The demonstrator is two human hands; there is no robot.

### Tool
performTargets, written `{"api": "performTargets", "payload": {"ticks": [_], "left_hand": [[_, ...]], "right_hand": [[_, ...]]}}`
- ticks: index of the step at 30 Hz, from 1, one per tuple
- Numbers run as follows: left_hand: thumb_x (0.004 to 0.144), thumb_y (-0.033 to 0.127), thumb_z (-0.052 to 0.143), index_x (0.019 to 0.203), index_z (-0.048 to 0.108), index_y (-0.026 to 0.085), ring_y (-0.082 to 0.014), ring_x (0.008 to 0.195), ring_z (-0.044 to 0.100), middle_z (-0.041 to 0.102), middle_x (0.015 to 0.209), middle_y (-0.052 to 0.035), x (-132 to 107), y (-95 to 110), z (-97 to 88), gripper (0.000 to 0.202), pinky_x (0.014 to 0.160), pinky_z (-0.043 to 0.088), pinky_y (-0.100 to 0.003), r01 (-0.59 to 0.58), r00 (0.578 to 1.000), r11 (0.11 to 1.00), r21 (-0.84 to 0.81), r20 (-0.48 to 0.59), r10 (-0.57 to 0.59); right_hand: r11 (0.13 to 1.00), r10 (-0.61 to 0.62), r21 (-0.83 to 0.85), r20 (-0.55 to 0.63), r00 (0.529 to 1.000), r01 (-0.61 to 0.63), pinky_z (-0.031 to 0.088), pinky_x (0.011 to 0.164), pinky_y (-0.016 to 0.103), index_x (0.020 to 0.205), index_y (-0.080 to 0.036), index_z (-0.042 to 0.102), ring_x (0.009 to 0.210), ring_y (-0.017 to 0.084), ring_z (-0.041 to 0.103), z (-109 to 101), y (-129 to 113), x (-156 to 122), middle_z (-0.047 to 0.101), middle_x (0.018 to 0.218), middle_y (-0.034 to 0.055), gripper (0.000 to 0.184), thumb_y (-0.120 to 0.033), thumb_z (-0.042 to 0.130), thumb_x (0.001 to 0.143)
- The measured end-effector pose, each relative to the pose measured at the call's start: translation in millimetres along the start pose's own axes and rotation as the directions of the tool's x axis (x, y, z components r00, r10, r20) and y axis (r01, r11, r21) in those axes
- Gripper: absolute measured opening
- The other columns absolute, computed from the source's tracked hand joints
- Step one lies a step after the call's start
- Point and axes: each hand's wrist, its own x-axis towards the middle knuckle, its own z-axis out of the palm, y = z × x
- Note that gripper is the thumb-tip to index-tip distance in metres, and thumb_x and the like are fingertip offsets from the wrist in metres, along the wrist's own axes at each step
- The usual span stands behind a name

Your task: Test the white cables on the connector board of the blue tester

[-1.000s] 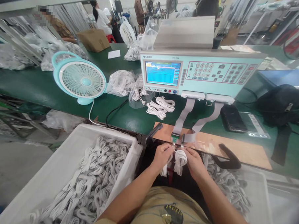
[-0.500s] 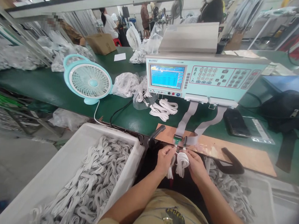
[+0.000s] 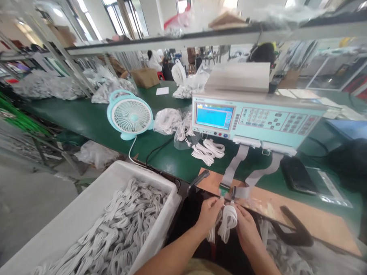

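Both my hands meet at the bench's front edge, by two small connector boards. With fingers pinched, my left hand (image 3: 209, 215) grips a cable end at the green connector board (image 3: 223, 190). My right hand (image 3: 245, 223) pinches the other end beside the dark connector (image 3: 234, 192). A coiled white cable (image 3: 228, 220) hangs between the hands, and part of another looped bundle shows by my left fingers. Grey ribbon cables (image 3: 234, 166) run from the boards up to the pale-blue tester (image 3: 257, 116), whose screen (image 3: 214, 115) is lit blue. My fingers partly hide the plugs.
A white bin (image 3: 108, 179) full of coiled cables stands at left. A wooden board (image 3: 313, 222) with black clamps (image 3: 199, 182) lies along the bench edge. Behind it are a blue fan (image 3: 131, 115), coiled white cables (image 3: 203, 153), a bagged bundle (image 3: 167, 120) and a black phone (image 3: 297, 175).
My view has tilted up and swung left, so the bench scene sits lower and further right. Both hands stay at the connectors with the cable. The lines on the tester's screen look different.
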Motion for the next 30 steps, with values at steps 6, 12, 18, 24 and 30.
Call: {"api": "performTargets", "payload": {"ticks": [6, 12, 18, 24, 30], "left_hand": [[0.076, 0.047, 0.052, 0.057, 0.047, 0.014, -0.0095, 0.056, 0.034, 0.037, 0.055, 0.0029, 7, 4, -0.3, 0.038, 0.054, 0.028, -0.022, -0.024, 0.997, 1.0, 0.02, 0.077, 0.022], [0.078, 0.04, 0.047, 0.057, 0.046, 0.015, -0.0099, 0.056, 0.034, 0.037, 0.056, 0.0027, 7, 4, 0.8, 0.033, 0.054, 0.028, -0.023, -0.049, 0.997, 0.996, 0.071, 0.071, 0.044], [0.081, 0.038, 0.043, 0.055, 0.04, 0.017, -0.0106, 0.055, 0.034, 0.036, 0.054, 0.0029, 6, 8, 3.3, 0.033, 0.054, 0.028, -0.025, -0.098, 0.995, 0.983, 0.154, 0.052, 0.091], [0.081, 0.038, 0.041, 0.059, 0.043, 0.017, -0.0112, 0.058, 0.038, 0.042, 0.058, 0.0019, -4, 10, 4.5, 0.031, 0.055, 0.032, -0.023, -0.094, 0.995, 0.974, 0.207, 0.04, 0.088], [0.08, 0.046, 0.046, 0.073, 0.055, 0.015, -0.0097, 0.048, 0.046, 0.055, 0.06, -0.0011, -30, 5, 8.5, 0.033, 0.047, 0.035, -0.021, 0.147, 0.91, 0.972, 0.185, 0.36, -0.206]], "right_hand": [[0.999, -0.035, 0.012, -0.025, 0.999, 0.035, 0.046, 0.061, 0.028, 0.084, -0.016, 0.07, 0.072, 0.023, 0.06, -2, 7, 5, 0.068, 0.08, 0.005, 0.031, -0.042, 0.074, 0.067], [0.999, -0.034, 0.03, -0.028, 0.999, 0.035, 0.047, 0.062, 0.027, 0.081, -0.016, 0.07, 0.07, 0.021, 0.06, -2, 9, 4, 0.068, 0.076, 0.0043, 0.031, -0.041, 0.076, 0.065], [0.998, -0.045, 0.032, -0.049, 0.998, 0.047, 0.045, 0.054, 0.029, 0.078, -0.016, 0.069, 0.064, 0.022, 0.058, 2, 8, 6, 0.065, 0.07, 0.0055, 0.029, -0.041, 0.074, 0.066], [0.99, -0.134, -0.055, -0.107, 0.985, 0.129, 0.037, 0.048, 0.025, 0.066, -0.018, 0.057, 0.052, 0.015, 0.046, 18, 7, -8, 0.054, 0.058, -0.0005, 0.033, -0.049, 0.068, 0.067], [0.977, -0.02, -0.212, -0.163, 0.986, -0.015, 0.033, 0.045, 0.024, 0.064, -0.018, 0.052, 0.047, 0.012, 0.041, -24, 0, -46, 0.048, 0.054, -0.0024, 0.04, -0.057, 0.059, 0.07]]}}
